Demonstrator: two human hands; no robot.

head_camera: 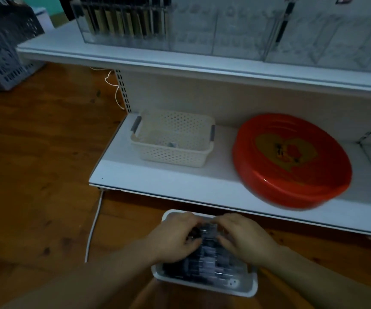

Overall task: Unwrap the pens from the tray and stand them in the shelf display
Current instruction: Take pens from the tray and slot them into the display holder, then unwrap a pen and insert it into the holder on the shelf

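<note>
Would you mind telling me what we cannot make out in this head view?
- Pens in the white tray: blurred, count unclear.
- Grip of the left hand and right hand: fingertips blur into the clear wrapper; wrapper state unclear.
- Small item in the cream basket: too small to identify.
- Acrylic display: cut off by the top edge.

Both hands, left hand (pixel 175 236) and right hand (pixel 244 236), crowd the far half of the white tray (pixel 204 286) on the wooden floor (pixel 35 175), over the packed pens (pixel 207 262); only its near edge lies bare. Just beyond, the lower shelf (pixel 169 181) has a free front strip, with open room between the cream basket (pixel 173 139) and red round tray (pixel 291 161). The upper shelf (pixel 135 59) overhangs it, its back lined with clear display bins (pixel 235 30).
</note>
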